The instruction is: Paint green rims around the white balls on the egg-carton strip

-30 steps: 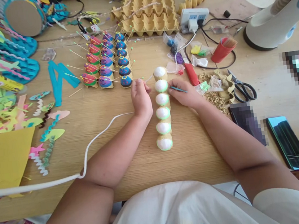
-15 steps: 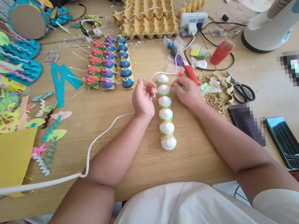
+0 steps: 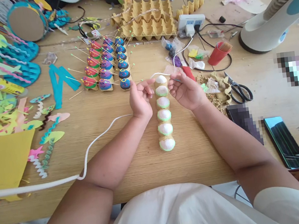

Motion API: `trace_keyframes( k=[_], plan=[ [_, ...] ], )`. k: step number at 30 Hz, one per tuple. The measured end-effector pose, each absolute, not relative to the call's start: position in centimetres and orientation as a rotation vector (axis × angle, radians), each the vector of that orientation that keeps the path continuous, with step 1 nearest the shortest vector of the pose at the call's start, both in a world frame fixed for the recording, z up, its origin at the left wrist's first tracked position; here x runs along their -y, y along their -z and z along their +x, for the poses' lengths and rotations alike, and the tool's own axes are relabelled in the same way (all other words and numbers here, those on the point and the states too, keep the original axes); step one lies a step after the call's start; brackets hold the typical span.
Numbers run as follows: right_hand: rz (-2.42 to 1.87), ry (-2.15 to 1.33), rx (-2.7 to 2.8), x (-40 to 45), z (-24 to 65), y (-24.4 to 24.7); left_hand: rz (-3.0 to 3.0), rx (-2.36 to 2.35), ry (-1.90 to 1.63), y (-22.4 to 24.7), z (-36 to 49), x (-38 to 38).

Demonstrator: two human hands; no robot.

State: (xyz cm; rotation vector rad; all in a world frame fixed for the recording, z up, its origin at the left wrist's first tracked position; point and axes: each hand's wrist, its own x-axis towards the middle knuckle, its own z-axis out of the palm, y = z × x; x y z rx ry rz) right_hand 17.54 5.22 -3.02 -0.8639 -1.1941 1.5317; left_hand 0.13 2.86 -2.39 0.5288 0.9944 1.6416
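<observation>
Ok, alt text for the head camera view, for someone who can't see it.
A person's left hand and right hand, the right holding a thin blue tool, flank a line of six white-topped carton cups on a wooden table. Painted cups stand beyond, to the left.

Strip of domes (image 3: 164,115) centre on table (image 3: 134,168), scissors (image 3: 235,86) right, paper cutouts (image 3: 2,121) left, egg trays (image 3: 151,15) behind

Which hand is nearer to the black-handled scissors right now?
The right. The right hand is on the scissors' side of the white-topped strip; the left hand is on the strip's other side, farther away.
</observation>
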Motion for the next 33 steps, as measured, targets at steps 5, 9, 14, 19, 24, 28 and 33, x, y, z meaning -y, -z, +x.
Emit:
trace_keyframes(
  k=[5,9,14,19,24,28,33],
  plan=[
    [-0.88,-1.508,1.148,-5.5,17.4,3.5,0.606,-0.914,-1.736,3.1,0.2,-3.0],
    [-0.852,-1.491,1.184,-5.4,17.3,3.1,0.622,-0.975,-1.742,3.4,0.2,-3.2],
    [-0.872,-1.472,1.176,-5.6,17.7,3.1,0.613,-0.95,-1.777,3.6,0.1,-3.4],
    [-0.871,-1.514,0.954,-6.2,18.1,3.0,0.681,-0.993,-1.761,4.0,0.1,-3.4],
    [-0.836,-1.504,0.709,-6.0,17.4,2.0,0.764,-1.011,-1.787,4.6,-0.1,-3.6],
    [-0.855,-1.498,0.732,-6.0,17.7,1.8,0.787,-1.035,-1.753,5.2,-0.3,-3.9],
    [-0.961,-1.4,0.845,-6.6,18.1,3.1,0.826,-1.055,-1.77,5.2,0.0,-3.9]
  ],
)
